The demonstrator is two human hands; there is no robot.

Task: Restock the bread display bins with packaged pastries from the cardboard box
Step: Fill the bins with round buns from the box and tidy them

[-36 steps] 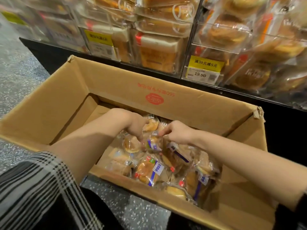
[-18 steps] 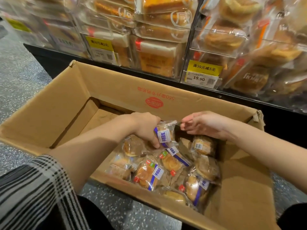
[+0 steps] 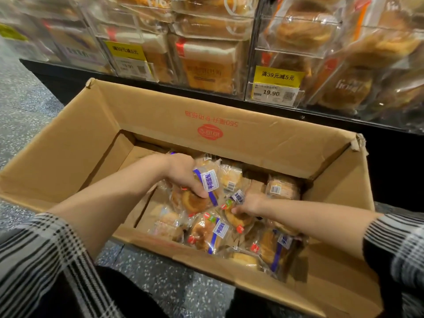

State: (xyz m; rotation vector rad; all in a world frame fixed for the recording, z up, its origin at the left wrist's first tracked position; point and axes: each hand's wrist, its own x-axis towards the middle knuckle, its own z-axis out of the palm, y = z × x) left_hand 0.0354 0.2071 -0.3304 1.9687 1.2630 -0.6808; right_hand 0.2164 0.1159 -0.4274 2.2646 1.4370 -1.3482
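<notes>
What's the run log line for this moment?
phase: picking from cardboard box | left hand: grips wrapped pastries | right hand: grasping another pastry | display bins: nothing placed yet

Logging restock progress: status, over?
Left hand gripping wrapped pastries. Right hand grasping another packet. Both inside brown cardboard box. Nothing blocking.

warm dim light, blurred edges
</notes>
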